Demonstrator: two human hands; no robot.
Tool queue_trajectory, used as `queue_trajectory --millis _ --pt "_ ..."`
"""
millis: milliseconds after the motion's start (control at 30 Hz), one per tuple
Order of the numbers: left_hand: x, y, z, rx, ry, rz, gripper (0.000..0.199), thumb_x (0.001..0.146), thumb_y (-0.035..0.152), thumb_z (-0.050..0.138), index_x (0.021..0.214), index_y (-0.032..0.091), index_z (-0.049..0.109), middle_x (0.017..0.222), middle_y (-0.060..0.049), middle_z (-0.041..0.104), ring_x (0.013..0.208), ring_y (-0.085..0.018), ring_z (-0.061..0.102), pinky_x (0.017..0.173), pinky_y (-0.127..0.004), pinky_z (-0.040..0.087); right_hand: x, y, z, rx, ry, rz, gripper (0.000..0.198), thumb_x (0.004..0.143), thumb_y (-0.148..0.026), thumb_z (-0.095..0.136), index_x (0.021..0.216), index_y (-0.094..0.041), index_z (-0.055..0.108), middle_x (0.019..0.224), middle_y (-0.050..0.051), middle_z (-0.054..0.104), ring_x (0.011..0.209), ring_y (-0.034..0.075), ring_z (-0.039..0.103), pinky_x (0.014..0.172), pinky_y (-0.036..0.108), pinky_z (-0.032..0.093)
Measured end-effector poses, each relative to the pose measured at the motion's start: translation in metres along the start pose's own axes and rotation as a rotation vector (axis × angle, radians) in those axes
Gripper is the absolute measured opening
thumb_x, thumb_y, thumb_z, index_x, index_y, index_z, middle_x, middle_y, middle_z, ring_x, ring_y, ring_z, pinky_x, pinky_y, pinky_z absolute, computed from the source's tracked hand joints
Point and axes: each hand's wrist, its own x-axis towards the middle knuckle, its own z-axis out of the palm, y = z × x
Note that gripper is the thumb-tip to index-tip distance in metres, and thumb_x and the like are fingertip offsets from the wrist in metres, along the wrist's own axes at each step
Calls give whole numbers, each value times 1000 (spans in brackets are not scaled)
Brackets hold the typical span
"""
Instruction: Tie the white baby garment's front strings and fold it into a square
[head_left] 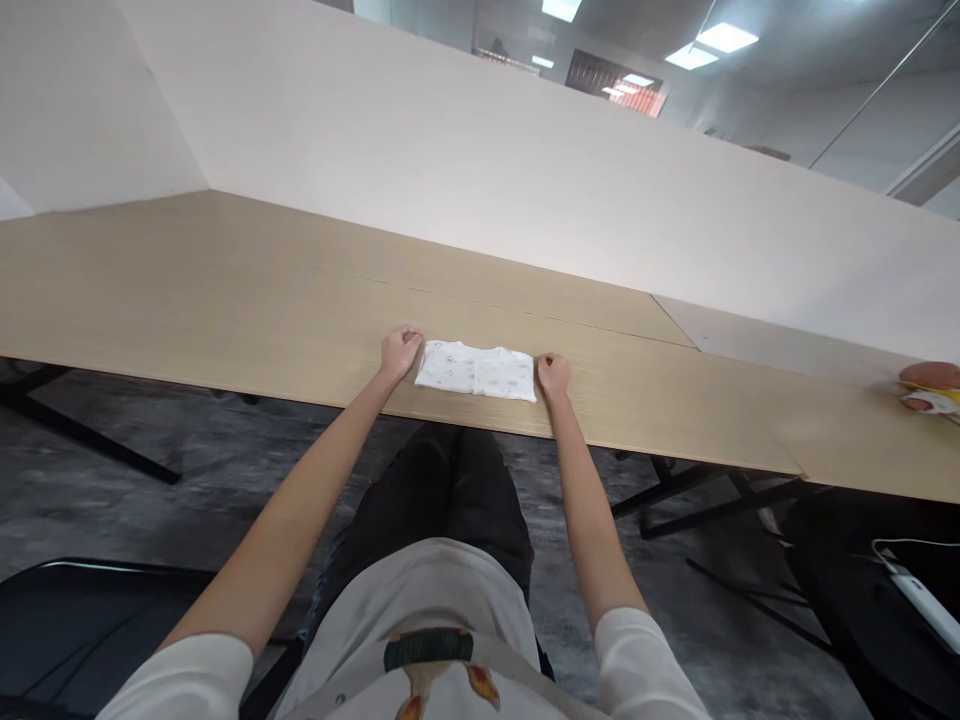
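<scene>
A small white garment (474, 370) with a fine scattered print lies folded into a wide strip on the table, near its front edge. It looks like baby clothing, with a line down its middle and a dip in its top edge. My left hand (400, 352) is closed at the upper left corner, fingertips pinched against the fabric. At the upper right corner my right hand (554, 374) is also closed, its curled fingers at the cloth's edge. The exact grip of the fingertips is too small to see clearly.
The long wooden table (225, 290) backs onto a white partition (450, 150). A brownish and white object (930, 388) sits at the table's far right. Black chairs stand at lower left (97, 630) and lower right, the latter bearing a white device (926, 605) with a cable.
</scene>
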Motion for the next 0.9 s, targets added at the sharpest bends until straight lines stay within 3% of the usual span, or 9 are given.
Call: queue_trajectory --millis 367,633,900 --pt "1 -1 2 -45 -15 6 25 72 31 57 87 16 70 95 -8 73 86 -19 63 82 -29 49 3 3 3 10 -8 8 36 82 -21 44 92 -11 77 96 17 74 85 24 67 79 29 47" --pt "0 0 2 -91 -1 36 25 74 29 51 85 16 70 94 -8 73 85 -19 62 83 -30 47 2 3 3 -5 -3 -10 36 84 -22 43 92 -10 77 96 17 74 85 24 67 78 29 47" --pt "1 -3 3 -76 32 31 20 70 27 54 82 17 67 80 -4 67 76 -17 57 75 -28 45 1 1 1 -10 4 -17 35 84 -22 45 91 -11 77 96 17 74 84 22 66 78 27 45"
